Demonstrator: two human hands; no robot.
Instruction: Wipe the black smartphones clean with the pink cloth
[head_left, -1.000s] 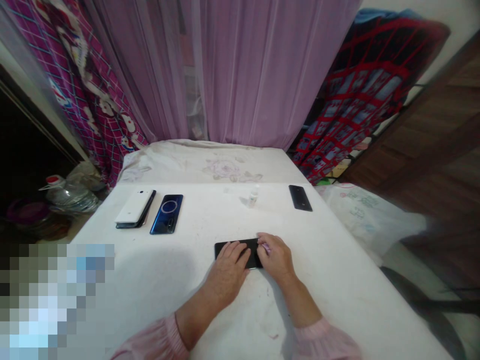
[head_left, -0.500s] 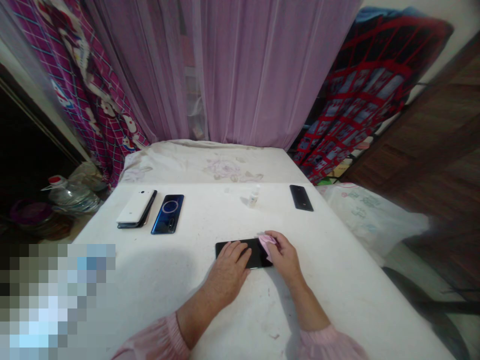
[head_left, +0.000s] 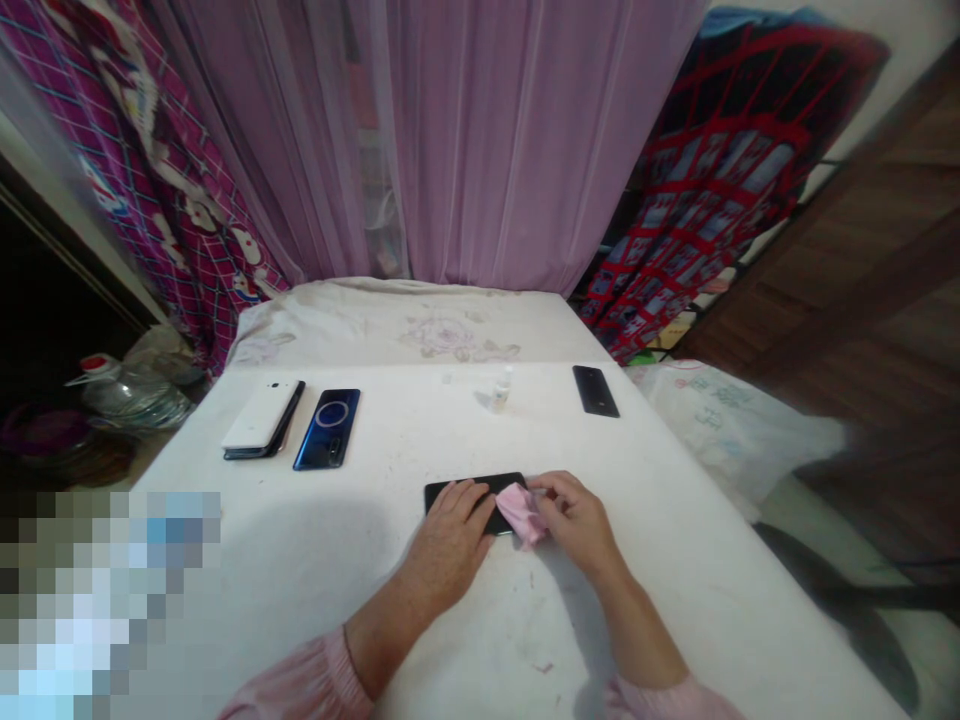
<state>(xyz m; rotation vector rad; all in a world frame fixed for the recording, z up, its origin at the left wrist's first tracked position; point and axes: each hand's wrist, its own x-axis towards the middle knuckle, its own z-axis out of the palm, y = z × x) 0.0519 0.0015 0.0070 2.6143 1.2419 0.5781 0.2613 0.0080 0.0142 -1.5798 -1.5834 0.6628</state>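
Note:
A black smartphone (head_left: 487, 488) lies on the table with its dark face up. Across its left part rests my left hand (head_left: 454, 535), fingers stretched over the glass and thumb by the near edge. My right hand (head_left: 574, 520) is closed on a crumpled pink cloth (head_left: 521, 513), pinched between thumb and fingers. The cloth hangs over the right part of the phone and hides some of its right end and near edge.
A white phone (head_left: 259, 415) lies stacked on a darker one at the left, beside a blue phone (head_left: 328, 430). A small clear bottle (head_left: 502, 390) stands beyond my hands. Another dark phone (head_left: 596, 390) lies at the right edge of the white-covered table (head_left: 300, 620).
The pink cloth has opened out and shifted left and nearer over the phone. My right hand has turned, its fingers now bent more over the cloth. My left hand stays on the phone.

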